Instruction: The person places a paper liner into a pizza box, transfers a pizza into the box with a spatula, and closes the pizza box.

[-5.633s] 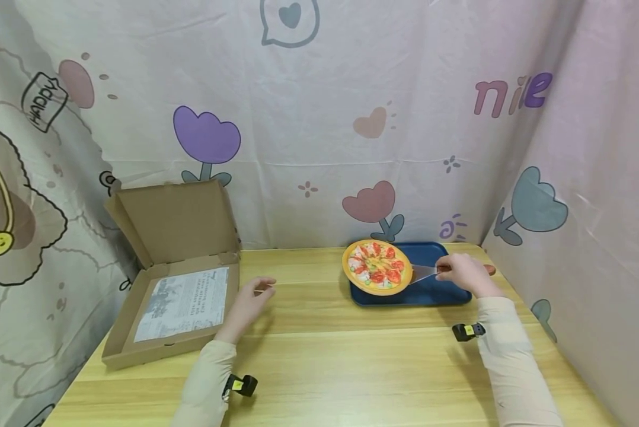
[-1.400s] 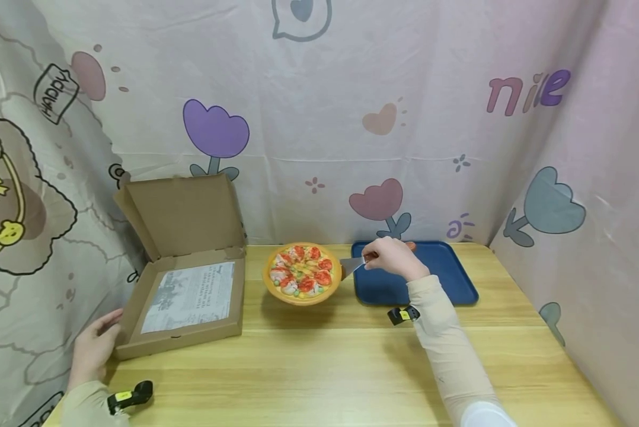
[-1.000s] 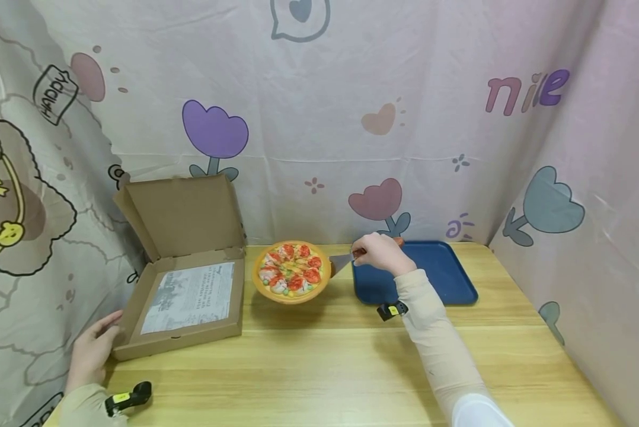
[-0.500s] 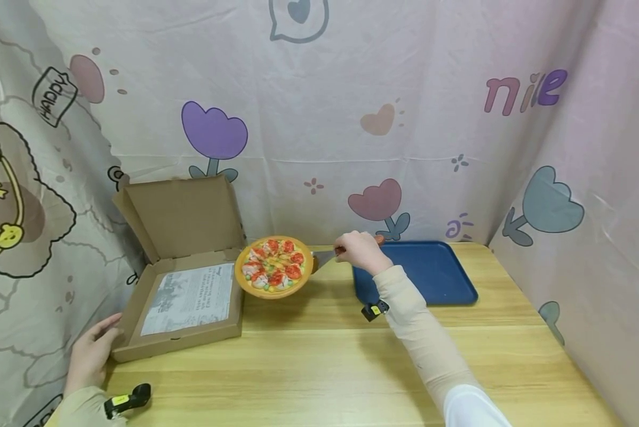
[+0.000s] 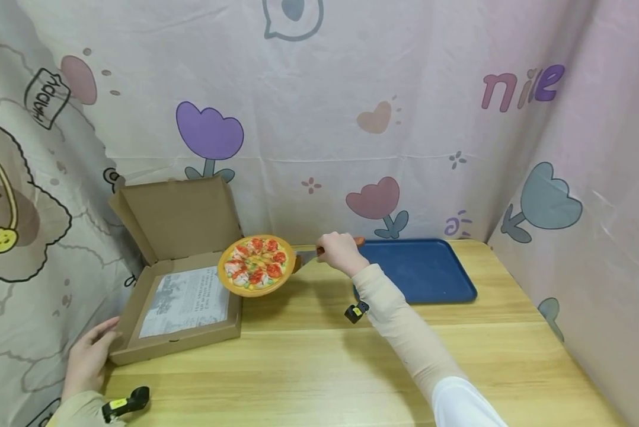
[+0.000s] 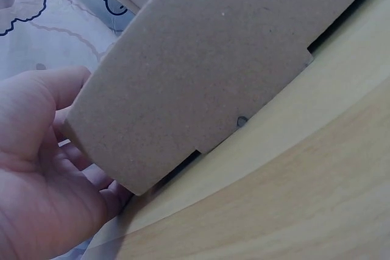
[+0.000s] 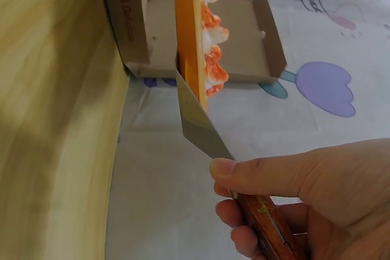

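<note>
In the head view my right hand (image 5: pixel 341 254) grips the wooden handle (image 7: pixel 268 226) of a metal pizza server (image 7: pixel 201 129). On its blade rides a toy pizza (image 5: pixel 256 265) with an orange rim and red and white toppings, raised above the table. The pizza's left part overlaps the right side of an open cardboard pizza box (image 5: pixel 178 344), lined with printed paper (image 5: pixel 188 302). At the box's near left corner, my left hand (image 5: pixel 89 359) holds the cardboard. The left wrist view has its thumb near the top edge and its fingers curled behind the corner.
A blue tray (image 5: pixel 421 273) lies at the back right of the wooden table (image 5: pixel 309 379), with nothing on it. The box's lid (image 5: pixel 181 216) stands raised at the back. A printed curtain (image 5: pixel 309 101) hangs behind and along both sides.
My right hand has carried the pizza on the server leftward, from over the blue tray to the box's right side. My left hand has moved to the box's near left corner and stayed there.
</note>
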The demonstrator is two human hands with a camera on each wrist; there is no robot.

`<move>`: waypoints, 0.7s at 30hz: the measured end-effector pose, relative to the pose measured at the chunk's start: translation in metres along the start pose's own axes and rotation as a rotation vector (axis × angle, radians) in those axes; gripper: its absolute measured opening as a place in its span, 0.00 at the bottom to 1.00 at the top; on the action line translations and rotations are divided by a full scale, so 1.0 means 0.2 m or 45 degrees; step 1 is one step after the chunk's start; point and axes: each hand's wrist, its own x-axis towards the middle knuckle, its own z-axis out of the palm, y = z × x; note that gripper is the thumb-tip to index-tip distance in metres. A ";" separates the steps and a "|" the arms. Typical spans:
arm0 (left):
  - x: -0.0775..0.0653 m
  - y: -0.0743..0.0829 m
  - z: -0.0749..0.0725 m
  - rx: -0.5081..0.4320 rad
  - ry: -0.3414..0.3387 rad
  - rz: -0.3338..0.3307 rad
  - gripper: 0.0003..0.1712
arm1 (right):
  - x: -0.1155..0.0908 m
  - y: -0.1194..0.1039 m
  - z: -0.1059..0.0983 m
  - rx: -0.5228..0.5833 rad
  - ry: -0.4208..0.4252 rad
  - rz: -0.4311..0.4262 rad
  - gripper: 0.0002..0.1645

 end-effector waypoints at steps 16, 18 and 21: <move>0.03 -0.01 -0.01 -0.002 0.000 0.021 0.21 | 0.11 -0.19 0.08 -0.060 -0.045 0.029 0.11; 0.03 -0.01 -0.01 -0.006 0.003 0.017 0.21 | 0.12 -0.22 0.09 -0.079 -0.054 0.024 0.11; 0.03 -0.01 -0.01 0.002 0.019 0.003 0.20 | 0.13 -0.26 0.10 -0.093 -0.062 0.007 0.10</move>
